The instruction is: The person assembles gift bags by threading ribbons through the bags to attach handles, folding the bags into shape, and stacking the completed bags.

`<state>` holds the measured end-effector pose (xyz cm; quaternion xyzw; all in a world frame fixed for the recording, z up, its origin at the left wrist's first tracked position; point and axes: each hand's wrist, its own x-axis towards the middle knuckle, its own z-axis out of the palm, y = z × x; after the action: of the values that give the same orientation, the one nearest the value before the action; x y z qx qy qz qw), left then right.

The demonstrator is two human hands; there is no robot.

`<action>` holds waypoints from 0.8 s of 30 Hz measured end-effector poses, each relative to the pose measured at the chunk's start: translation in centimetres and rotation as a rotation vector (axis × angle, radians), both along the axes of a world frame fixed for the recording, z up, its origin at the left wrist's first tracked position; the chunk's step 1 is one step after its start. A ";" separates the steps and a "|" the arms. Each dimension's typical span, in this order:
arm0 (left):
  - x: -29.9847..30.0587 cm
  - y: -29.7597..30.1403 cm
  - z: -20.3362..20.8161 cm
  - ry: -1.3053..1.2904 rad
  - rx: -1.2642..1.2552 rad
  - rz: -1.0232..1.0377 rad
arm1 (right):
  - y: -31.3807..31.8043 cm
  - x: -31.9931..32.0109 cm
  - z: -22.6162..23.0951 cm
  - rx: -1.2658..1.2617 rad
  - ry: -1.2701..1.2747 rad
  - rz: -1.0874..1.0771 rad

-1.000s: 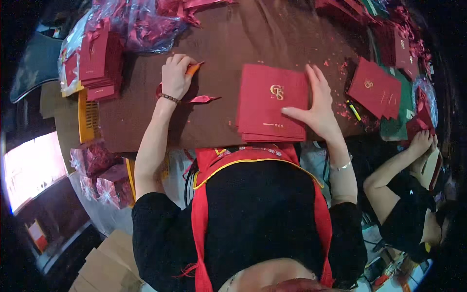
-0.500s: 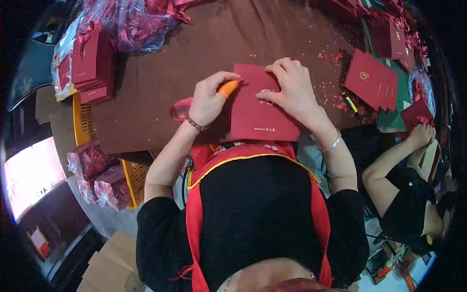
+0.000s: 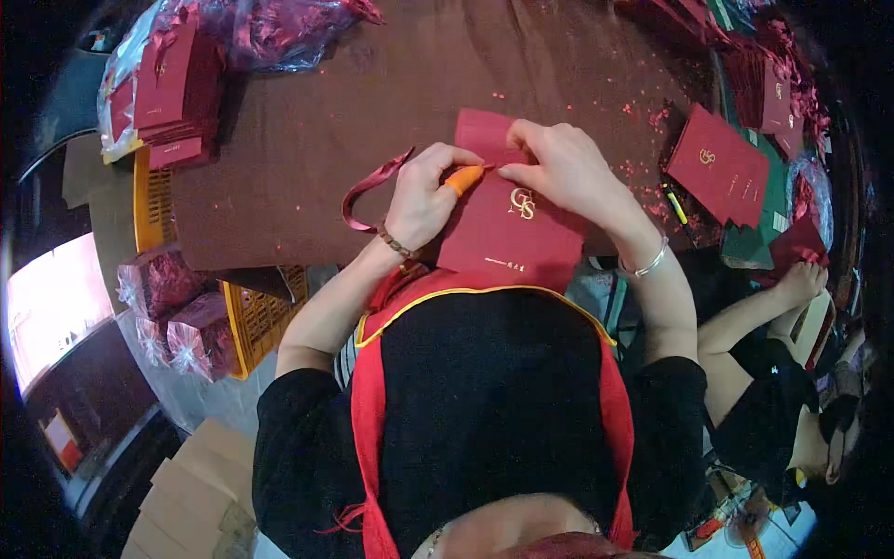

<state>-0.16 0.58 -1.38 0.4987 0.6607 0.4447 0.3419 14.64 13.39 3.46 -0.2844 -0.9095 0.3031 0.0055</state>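
A flat dark-red paper bag (image 3: 509, 233) with a gold emblem lies at the table's front edge, between my hands. My left hand (image 3: 426, 196) is closed in a pinch at the bag's left side, an orange finger cover (image 3: 463, 179) on its thumb. From this hand a red ribbon (image 3: 357, 200) loops out to the left, and its tip at the bag is mostly hidden by the fingers. My right hand (image 3: 568, 168) rests on the bag's upper right part, thumb and forefinger gripping it close to the left fingertips.
Stacked red bags (image 3: 172, 88) stand at the far left beside clear plastic (image 3: 279, 37) holding ribbons. More red bags (image 3: 717, 168), a yellow pen (image 3: 675, 205) and red scraps lie on the right. Below left are a yellow crate (image 3: 244, 326) and wrapped bundles. A co-worker's hand (image 3: 803, 282) works at right.
The bag has tilted, and its gold emblem is now uncovered. My right hand has moved up off the emblem; my left hand has shifted right, and the ribbon loop shows more fully.
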 end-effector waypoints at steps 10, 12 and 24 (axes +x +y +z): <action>-0.3 0.1 1.0 0.358 0.265 0.005 | 1.6 0.8 -2.1 -0.747 0.108 -0.124; -0.2 0.2 0.9 0.396 0.278 -0.008 | 1.6 0.9 -2.3 -0.720 0.136 -0.103; 1.0 0.8 2.4 0.433 0.197 -0.071 | 1.0 1.3 -1.9 -0.793 0.179 -0.125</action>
<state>0.84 1.40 1.04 0.6361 0.6543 0.3774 0.1574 15.92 14.37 1.55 -0.2916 -0.6991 0.6528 -0.0069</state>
